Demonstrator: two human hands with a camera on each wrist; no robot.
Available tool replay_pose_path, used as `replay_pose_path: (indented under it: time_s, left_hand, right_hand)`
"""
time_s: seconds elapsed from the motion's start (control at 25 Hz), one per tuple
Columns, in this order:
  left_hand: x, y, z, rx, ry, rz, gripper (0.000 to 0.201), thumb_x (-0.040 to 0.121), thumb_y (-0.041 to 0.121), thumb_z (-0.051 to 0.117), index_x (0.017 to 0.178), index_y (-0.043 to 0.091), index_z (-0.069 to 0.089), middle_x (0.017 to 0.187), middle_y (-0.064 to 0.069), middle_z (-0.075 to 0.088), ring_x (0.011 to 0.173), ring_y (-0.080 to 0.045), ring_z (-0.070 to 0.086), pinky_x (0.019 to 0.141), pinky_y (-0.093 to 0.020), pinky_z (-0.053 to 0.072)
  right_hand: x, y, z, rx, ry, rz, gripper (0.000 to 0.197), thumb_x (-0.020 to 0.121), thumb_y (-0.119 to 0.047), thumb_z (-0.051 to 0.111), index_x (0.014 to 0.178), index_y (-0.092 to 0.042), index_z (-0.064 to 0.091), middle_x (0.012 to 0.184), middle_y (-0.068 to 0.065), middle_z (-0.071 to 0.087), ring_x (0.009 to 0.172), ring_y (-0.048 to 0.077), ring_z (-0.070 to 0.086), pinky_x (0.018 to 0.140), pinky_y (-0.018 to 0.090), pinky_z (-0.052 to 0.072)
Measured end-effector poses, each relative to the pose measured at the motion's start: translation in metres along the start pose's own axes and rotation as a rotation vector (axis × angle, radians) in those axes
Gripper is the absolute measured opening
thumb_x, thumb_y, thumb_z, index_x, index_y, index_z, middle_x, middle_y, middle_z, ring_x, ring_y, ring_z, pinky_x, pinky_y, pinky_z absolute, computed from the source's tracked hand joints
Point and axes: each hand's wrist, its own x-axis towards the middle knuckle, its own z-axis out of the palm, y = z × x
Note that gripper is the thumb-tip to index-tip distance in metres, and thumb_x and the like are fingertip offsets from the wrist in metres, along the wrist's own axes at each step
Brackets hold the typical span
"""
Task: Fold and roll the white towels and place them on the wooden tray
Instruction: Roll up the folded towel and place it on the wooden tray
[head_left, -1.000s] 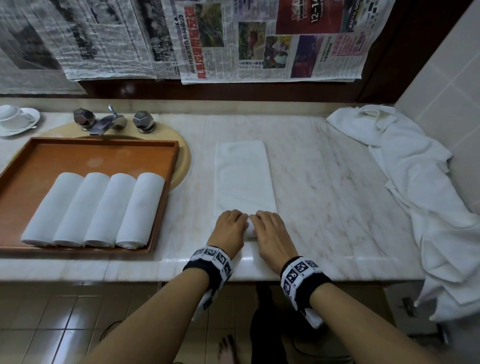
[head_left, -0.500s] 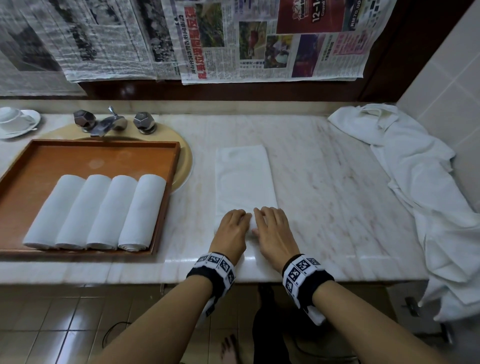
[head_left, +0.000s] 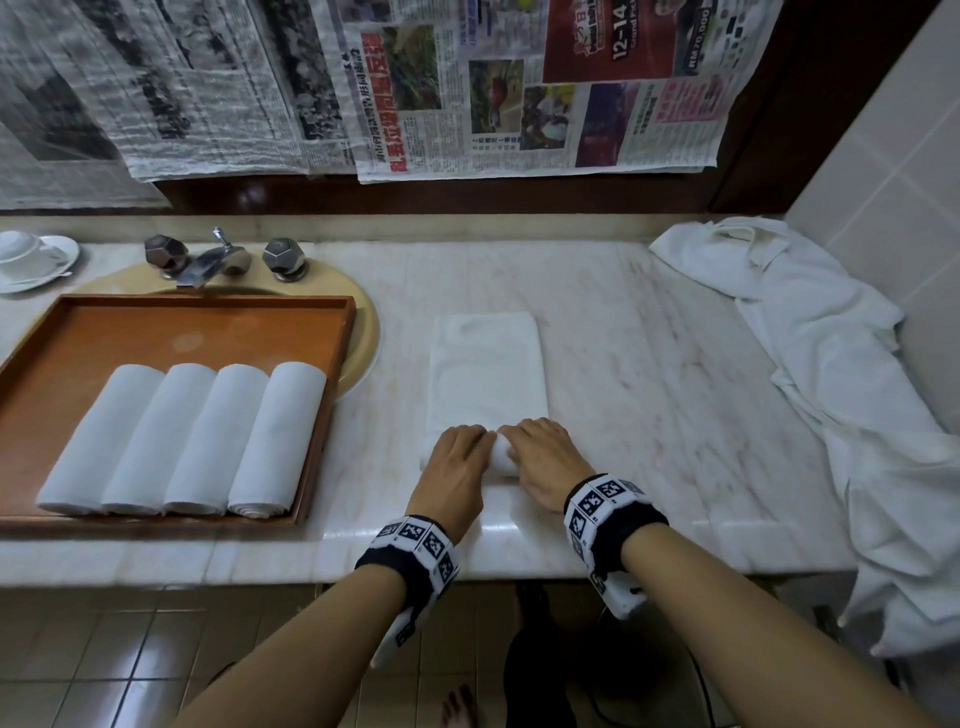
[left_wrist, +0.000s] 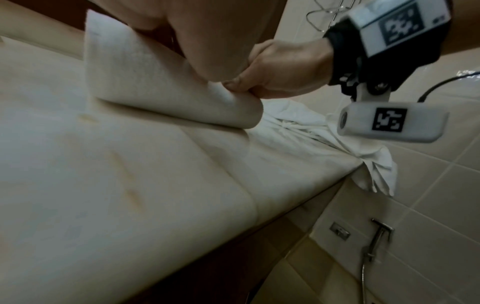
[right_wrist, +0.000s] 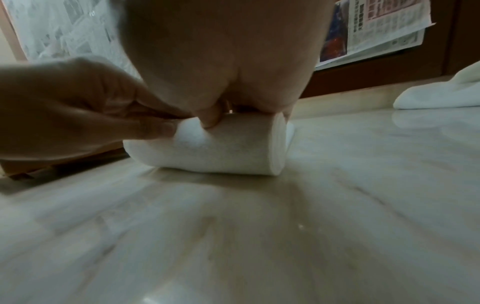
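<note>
Right of the wooden tray (head_left: 332, 364), on the counter (head_left: 649, 364), the white towel (head_left: 485, 364) lies half rolled. The left hand (head_left: 457, 462) and right hand (head_left: 545, 462) curl side by side round its rolled near end, thumbs pressed into the roll.

Dim, warm indoor light in all three views; wide-angle bending at the frame edges.
Head view: the marble surface (head_left: 649, 364) shows a soft glare patch at lower centre, and straight lines curve near the borders. Left wrist view: the foreground is blurred and grainy, with a wrist device sharp at upper right. Right wrist view: the hand at left is a dark, unfocused shape; a shadow lies under the rolled towel (right_wrist: 228, 150), and streaky reflections cross the lower frame.
</note>
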Motion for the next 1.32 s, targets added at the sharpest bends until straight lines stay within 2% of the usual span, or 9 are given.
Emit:
replay_pose_path:
  time_s: [0.12, 0.28, 0.48, 0.6, 0.76, 0.88, 1.04, 1.16, 1.32]
  left_hand:
    - [0.014, -0.007, -0.002, 0.058, -0.103, -0.005, 0.047, 0.073, -0.005, 0.045, 0.116, -0.001, 0.062, 0.109, -0.015, 0.064, 0.1, -0.032, 0.056, 0.097, -0.032, 0.039]
    - [0.045, -0.014, -0.011, 0.068, -0.36, -0.076, 0.049, 0.084, -0.001, 0.048, 0.132, 0.005, 0.052, 0.126, -0.012, 0.057, 0.116, -0.031, 0.051, 0.105, -0.033, 0.033]
    - [0.01, 0.0, -0.008, 0.026, -0.092, -0.011, 0.047, 0.078, -0.008, 0.061, 0.124, 0.001, 0.056, 0.121, -0.014, 0.057, 0.106, -0.031, 0.053, 0.1, -0.036, 0.041]
    - [0.004, -0.001, -0.004, -0.001, -0.06, -0.031, 0.055, 0.07, -0.015, 0.062, 0.123, 0.0, 0.057, 0.12, -0.015, 0.058, 0.106, -0.032, 0.054, 0.1, -0.038, 0.044]
    - [0.045, -0.013, -0.013, 0.066, -0.311, -0.106, 0.051, 0.074, -0.008, 0.053, 0.124, 0.005, 0.058, 0.122, -0.012, 0.061, 0.109, -0.031, 0.056, 0.102, -0.035, 0.039]
    - [0.066, -0.016, -0.019, 0.097, -0.458, -0.131, 0.045, 0.08, -0.001, 0.051, 0.124, 0.008, 0.057, 0.124, -0.009, 0.059, 0.112, -0.027, 0.054, 0.099, -0.033, 0.04]
    - [0.04, 0.005, -0.024, 0.028, -0.2, -0.141, 0.03, 0.088, 0.001, 0.054, 0.117, 0.006, 0.062, 0.122, -0.007, 0.059, 0.111, -0.025, 0.053, 0.09, -0.033, 0.048]
    - [0.014, 0.01, -0.015, -0.036, -0.049, -0.067, 0.024, 0.084, -0.001, 0.065, 0.107, 0.004, 0.066, 0.107, -0.01, 0.064, 0.098, -0.028, 0.06, 0.079, -0.035, 0.055]
    - [0.028, 0.0, -0.011, -0.018, -0.15, -0.103, 0.026, 0.081, -0.006, 0.062, 0.104, 0.003, 0.067, 0.104, -0.011, 0.065, 0.097, -0.03, 0.06, 0.081, -0.035, 0.052]
  right_hand:
    - [-0.009, -0.008, 0.01, -0.084, 0.128, 0.044, 0.05, 0.088, -0.01, 0.06, 0.135, -0.002, 0.048, 0.129, 0.02, 0.052, 0.118, 0.038, 0.048, 0.107, 0.053, 0.036]
    - [-0.01, -0.008, 0.009, -0.099, 0.167, 0.025, 0.063, 0.064, 0.007, 0.059, 0.127, -0.001, 0.056, 0.113, 0.016, 0.06, 0.105, 0.036, 0.059, 0.102, 0.052, 0.043]
    - [0.009, -0.003, -0.013, -0.027, -0.016, 0.063, 0.049, 0.09, -0.001, 0.044, 0.137, -0.01, 0.046, 0.125, 0.011, 0.054, 0.118, 0.03, 0.046, 0.105, 0.035, 0.03]
    - [0.013, -0.005, -0.014, -0.031, -0.016, 0.08, 0.043, 0.093, -0.002, 0.042, 0.135, -0.009, 0.047, 0.126, 0.011, 0.053, 0.118, 0.03, 0.046, 0.103, 0.035, 0.033]
    - [0.001, -0.012, -0.002, -0.04, 0.238, 0.013, 0.039, 0.075, 0.0, 0.068, 0.113, -0.001, 0.06, 0.106, 0.015, 0.059, 0.096, 0.033, 0.057, 0.091, 0.042, 0.05]
    - [0.004, -0.005, 0.004, -0.076, 0.177, -0.04, 0.052, 0.062, 0.01, 0.065, 0.113, 0.001, 0.061, 0.101, 0.015, 0.061, 0.09, 0.035, 0.06, 0.093, 0.046, 0.05]
    - [0.016, -0.002, -0.015, -0.012, 0.005, 0.015, 0.038, 0.088, -0.001, 0.048, 0.124, -0.005, 0.056, 0.114, 0.013, 0.06, 0.108, 0.033, 0.054, 0.101, 0.037, 0.036]
    - [0.016, -0.006, -0.023, 0.023, -0.115, 0.053, 0.039, 0.092, -0.007, 0.046, 0.131, -0.011, 0.051, 0.123, 0.009, 0.057, 0.114, 0.028, 0.05, 0.099, 0.031, 0.033]
    - [-0.005, -0.018, -0.005, 0.017, 0.166, 0.062, 0.035, 0.086, 0.0, 0.053, 0.121, -0.005, 0.054, 0.117, 0.011, 0.053, 0.106, 0.029, 0.051, 0.097, 0.034, 0.041]
